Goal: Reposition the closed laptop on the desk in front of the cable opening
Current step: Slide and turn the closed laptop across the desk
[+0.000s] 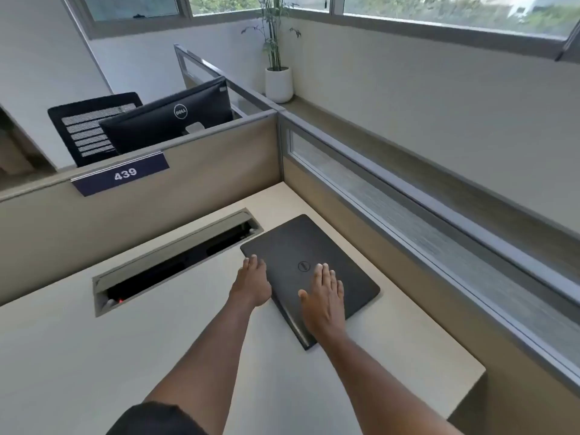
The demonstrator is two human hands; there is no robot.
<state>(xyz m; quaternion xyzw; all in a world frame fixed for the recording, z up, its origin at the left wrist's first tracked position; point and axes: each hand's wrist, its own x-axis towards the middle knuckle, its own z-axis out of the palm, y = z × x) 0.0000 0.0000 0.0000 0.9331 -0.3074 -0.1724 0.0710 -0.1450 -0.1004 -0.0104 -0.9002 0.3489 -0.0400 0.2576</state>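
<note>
A pale desk (94,356) fills the lower frame, walled by partitions. The closed laptop (329,252) lies right of centre, beside the cable opening (175,265). The left hand (252,285) cups its left edge; the right hand (324,298) lies flat, fingers spread. Sliding it leftward seems next, over bare surface at lower left.

Both flat hands, left hand (252,282) and right hand (324,298), rest on closed laptop (342,262).
</note>
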